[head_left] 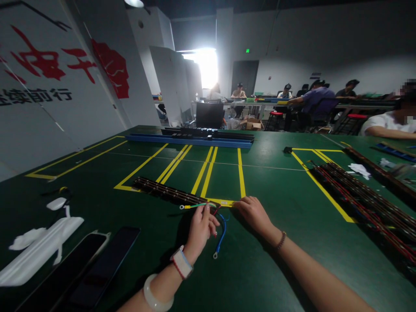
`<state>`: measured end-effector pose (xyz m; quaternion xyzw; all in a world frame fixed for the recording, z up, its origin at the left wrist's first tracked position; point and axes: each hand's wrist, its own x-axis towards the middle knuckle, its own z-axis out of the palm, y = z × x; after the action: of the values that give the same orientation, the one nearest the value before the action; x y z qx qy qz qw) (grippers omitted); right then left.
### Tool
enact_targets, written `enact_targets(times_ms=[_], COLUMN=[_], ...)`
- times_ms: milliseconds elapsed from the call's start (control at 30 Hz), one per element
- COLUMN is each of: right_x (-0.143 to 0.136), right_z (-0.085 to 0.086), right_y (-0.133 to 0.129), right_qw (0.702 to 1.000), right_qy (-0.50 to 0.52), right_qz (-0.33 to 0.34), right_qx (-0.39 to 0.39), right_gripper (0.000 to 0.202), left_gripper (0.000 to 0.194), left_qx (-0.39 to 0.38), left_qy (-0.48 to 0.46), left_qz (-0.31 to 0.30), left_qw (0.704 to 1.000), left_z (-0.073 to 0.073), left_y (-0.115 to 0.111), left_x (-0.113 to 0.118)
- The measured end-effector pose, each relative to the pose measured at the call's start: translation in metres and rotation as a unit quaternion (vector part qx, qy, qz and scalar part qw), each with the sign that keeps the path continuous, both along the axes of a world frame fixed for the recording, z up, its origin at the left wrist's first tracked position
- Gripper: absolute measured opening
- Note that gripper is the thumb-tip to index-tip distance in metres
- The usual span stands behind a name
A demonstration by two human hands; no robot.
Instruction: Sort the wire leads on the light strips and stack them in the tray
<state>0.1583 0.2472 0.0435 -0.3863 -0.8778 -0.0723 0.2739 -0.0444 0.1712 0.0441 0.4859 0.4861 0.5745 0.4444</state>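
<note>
A dark strip-like assembly with thin lines along it lies on the green table, its near end by my hands. My left hand pinches a green wire that ends in a ring terminal with a yellow sleeve. From that same end a blue wire curves down to a ring terminal on the tabletop, and a short red wire shows beside my fingers. My right hand rests to the right with its fingers closed near the yellow tape; what its fingertips hold, if anything, is too small to make out.
Yellow tape marks the green table. Two dark flat devices and white wrapping lie at the left. Wire bundles lie at the right, a blue rail at the back. People sit beyond.
</note>
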Motion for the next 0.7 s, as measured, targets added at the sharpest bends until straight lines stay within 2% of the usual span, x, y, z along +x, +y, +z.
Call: enact_targets(times_ms=[67,133,267,367,567,700], right_x=[-0.001,-0.001,-0.002,-0.002,-0.002,-0.005], right_z=[0.000,0.000,0.001,0.002,0.009,0.014], right_y=[0.000,0.000,0.000,0.000,-0.001,-0.008], right_qw=[1.000,1.000,1.000,0.999,0.997,0.995], right_qy=[0.004,0.007,0.014,0.019,0.028,0.006], right_qz=[0.001,0.003,0.011,0.010,0.017,0.012], right_qx=[0.000,-0.002,-0.017,-0.028,-0.067,-0.103], right_gripper=[0.027,0.027,0.025,0.022,0.022,0.034], left_gripper=[0.045,0.040,0.031,0.034,0.029,0.033], left_qx=[0.042,0.096,0.176,0.175,0.096,0.059], left_qy=[0.079,0.197,0.426,0.514,0.562,0.538], left_qz=[0.007,0.010,-0.009,-0.013,-0.019,-0.029], left_qw=[0.996,0.976,0.887,0.840,0.822,0.841], left_z=[-0.001,0.000,0.004,0.005,0.007,0.009], left_y=[0.000,-0.001,-0.006,-0.011,-0.017,-0.018], left_x=[-0.003,-0.005,-0.004,0.002,0.007,0.006])
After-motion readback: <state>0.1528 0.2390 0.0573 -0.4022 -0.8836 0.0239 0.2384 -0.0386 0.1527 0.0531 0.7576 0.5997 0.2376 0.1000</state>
